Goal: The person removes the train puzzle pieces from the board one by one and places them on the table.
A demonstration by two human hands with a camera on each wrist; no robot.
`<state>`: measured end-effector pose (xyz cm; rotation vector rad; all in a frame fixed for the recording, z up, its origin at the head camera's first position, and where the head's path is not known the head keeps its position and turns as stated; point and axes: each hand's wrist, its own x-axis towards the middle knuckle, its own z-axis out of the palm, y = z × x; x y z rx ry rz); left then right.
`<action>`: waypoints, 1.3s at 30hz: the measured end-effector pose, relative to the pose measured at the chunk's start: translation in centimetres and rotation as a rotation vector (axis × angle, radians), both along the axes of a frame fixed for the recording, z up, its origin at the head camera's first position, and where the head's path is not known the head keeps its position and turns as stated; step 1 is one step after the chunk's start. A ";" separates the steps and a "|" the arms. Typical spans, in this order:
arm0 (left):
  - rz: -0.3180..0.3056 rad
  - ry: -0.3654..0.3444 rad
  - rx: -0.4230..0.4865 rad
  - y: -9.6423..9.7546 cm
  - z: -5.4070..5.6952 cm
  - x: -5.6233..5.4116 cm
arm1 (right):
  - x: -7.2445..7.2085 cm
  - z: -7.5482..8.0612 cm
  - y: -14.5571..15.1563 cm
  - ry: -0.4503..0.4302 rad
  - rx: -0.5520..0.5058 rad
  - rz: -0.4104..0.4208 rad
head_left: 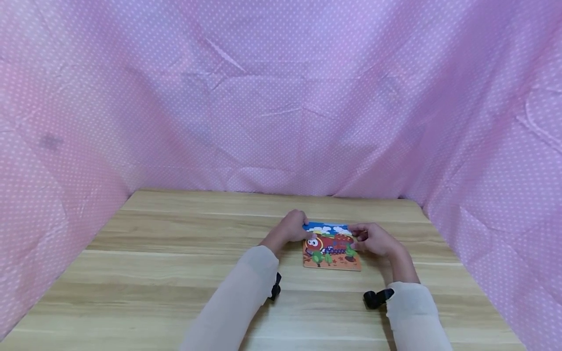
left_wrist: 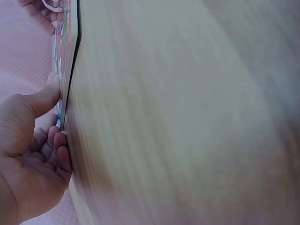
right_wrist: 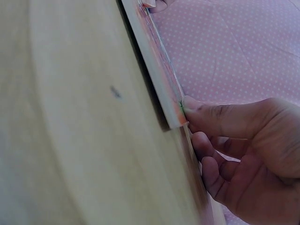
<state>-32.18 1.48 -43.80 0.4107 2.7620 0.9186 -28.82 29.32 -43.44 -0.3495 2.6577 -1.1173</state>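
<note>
A square picture puzzle [head_left: 332, 261] lies flat on the wooden table, printed with a red caterpillar-like figure with big eyes, green plants and a blue sky. My left hand [head_left: 293, 227] grips its left side near the far corner. In the left wrist view the left thumb [left_wrist: 47, 98] rests over the puzzle's face while the other fingers curl at its edge. My right hand [head_left: 374, 239] holds the opposite side, its thumb [right_wrist: 201, 112] pressed at the edge in the right wrist view and its lower fingers curled near the tabletop.
Light wood-grain table [head_left: 175, 273] surrounds the puzzle. Pink cloth with white dots [head_left: 272, 122] hangs behind and along both sides of the table. Black wrist mounts [head_left: 377, 298] stick out from the inner sides of the pale sleeves [head_left: 239, 297].
</note>
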 end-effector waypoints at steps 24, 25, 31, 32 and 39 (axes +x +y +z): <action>0.016 -0.060 0.003 0.6 0.7 0.6 | 0.1 0.1 0.1 -0.031 -0.003 -0.010; 0.015 -0.057 0.008 0.5 0.7 0.7 | 0.1 0.1 0.1 -0.031 -0.004 -0.007; 0.023 -0.050 0.028 0.7 0.7 0.6 | 0.3 0.2 0.0 -0.027 -0.015 0.000; 0.025 -0.050 0.032 0.7 0.7 0.6 | 0.3 0.2 0.0 -0.026 -0.016 -0.002; 0.038 -0.046 0.057 0.8 0.6 0.8 | 0.2 0.2 0.1 -0.023 -0.028 0.023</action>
